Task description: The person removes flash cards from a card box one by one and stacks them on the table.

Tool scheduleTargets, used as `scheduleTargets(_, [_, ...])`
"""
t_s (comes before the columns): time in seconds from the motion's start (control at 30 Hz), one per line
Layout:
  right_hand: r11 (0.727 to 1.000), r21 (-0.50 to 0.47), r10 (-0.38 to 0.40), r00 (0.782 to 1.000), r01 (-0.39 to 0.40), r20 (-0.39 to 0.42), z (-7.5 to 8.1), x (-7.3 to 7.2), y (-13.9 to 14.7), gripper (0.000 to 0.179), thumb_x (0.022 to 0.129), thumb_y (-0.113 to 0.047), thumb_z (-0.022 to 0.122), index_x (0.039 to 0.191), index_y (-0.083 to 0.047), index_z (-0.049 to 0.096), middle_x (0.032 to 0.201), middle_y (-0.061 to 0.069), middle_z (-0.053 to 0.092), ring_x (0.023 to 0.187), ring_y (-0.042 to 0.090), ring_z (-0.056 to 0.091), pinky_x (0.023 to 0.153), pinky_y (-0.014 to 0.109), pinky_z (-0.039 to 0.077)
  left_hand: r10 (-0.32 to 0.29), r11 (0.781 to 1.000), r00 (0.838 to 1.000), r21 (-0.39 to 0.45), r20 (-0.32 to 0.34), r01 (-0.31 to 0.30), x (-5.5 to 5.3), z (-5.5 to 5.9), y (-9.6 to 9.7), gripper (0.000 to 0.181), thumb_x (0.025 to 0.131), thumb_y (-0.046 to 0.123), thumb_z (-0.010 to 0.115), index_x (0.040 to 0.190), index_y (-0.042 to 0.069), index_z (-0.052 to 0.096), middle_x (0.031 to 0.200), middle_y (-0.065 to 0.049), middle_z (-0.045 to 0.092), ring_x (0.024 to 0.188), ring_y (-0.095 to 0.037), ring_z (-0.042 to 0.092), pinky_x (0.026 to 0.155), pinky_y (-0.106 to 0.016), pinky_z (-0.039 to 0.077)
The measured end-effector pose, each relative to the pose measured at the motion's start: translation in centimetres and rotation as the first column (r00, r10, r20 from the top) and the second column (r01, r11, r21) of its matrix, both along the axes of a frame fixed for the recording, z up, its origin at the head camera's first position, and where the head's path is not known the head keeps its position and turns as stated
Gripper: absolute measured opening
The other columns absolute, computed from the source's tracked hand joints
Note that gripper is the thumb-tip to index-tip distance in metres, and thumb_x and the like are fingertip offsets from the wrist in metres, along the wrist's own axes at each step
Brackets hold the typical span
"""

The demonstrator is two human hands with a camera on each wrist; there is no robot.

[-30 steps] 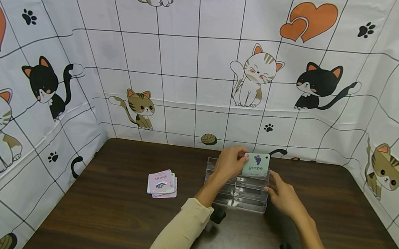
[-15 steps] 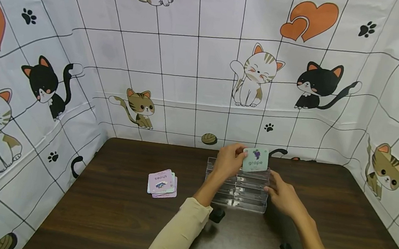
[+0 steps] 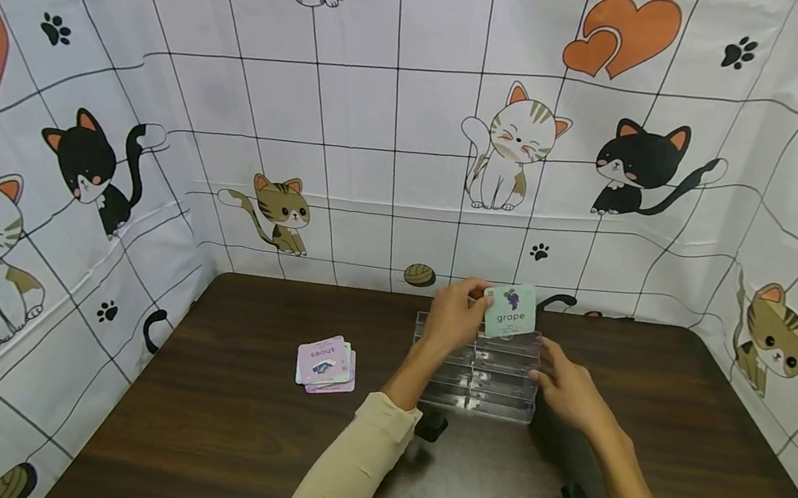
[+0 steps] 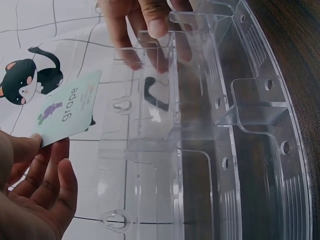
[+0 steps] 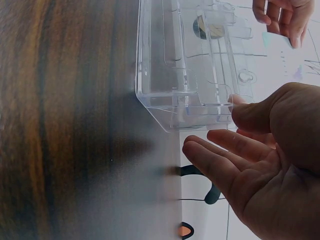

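Note:
My left hand [image 3: 452,321] pinches a pale green card [image 3: 510,312] by its left edge. The card bears the word "grape" and a bunch of purple grapes. It is raised above the back row of a clear plastic tiered rack [image 3: 480,405], apart from it in the left wrist view. My right hand [image 3: 572,398] is at the rack's right end, holding its edge between thumb and fingers [image 5: 212,162], most of which stretch out loosely. The rack's divided compartments [image 4: 200,185] show no cards in the left wrist view.
A small stack of cards [image 3: 325,364], topped by a pink "shoes" card, lies left of the rack on the dark wooden table [image 3: 209,426]. A white cloth [image 3: 355,125] printed with cats hangs behind the table and at both sides.
The left hand has lifted the grape card up from the rack's back row and slightly left. The right hand stays at the rack's end.

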State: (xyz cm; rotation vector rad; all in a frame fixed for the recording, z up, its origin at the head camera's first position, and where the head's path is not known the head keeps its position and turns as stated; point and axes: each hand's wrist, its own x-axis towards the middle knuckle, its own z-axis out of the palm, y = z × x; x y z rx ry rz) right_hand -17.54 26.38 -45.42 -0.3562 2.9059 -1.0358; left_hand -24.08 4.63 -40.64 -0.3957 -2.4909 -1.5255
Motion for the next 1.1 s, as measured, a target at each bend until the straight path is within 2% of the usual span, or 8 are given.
scheduleTargets(0.37, [1.000,-0.004,0.003,1.000,-0.003,-0.015,-0.1,-0.1,0.0,0.065,0.108,-0.004,0.060,0.160,0.016,0.026,0.154,0.047,0.042,0.130,0.058,0.061,0.095,0.061,0.059,-0.011,1.000,1.000,-0.019,-0.008,0.011,0.0,0.3,-0.6,0.023,0.104,0.014,0.071,0.126,0.009,0.078,0.107,-0.011,0.079,0.087,-0.018,0.078,0.063,-0.015,0.048])
scheduleTargets(0.67, [1.000,-0.010,0.017,0.999,-0.017,-0.027,-0.2,-0.1,0.2,0.065,0.107,-0.004,0.060,0.160,0.016,0.026,0.153,0.048,0.042,0.130,0.058,0.061,0.096,0.060,0.059,-0.022,0.999,1.000,-0.048,-0.009,0.021,0.3,0.2,-1.8,0.025,0.106,0.017,0.070,0.130,0.012,0.076,0.110,-0.009,0.078,0.090,-0.017,0.077,0.064,-0.017,0.050])
scheduleTargets(1.1, [1.000,-0.003,0.011,0.999,-0.011,-0.036,-0.3,-0.1,0.2,0.064,0.107,-0.004,0.060,0.160,0.015,0.027,0.152,0.046,0.045,0.128,0.058,0.063,0.095,0.061,0.059,-0.017,0.997,0.999,-0.076,-0.030,0.014,0.5,-0.5,-3.4,0.025,0.105,0.015,0.071,0.128,0.008,0.076,0.104,-0.008,0.078,0.081,-0.011,0.069,0.068,-0.018,0.049])
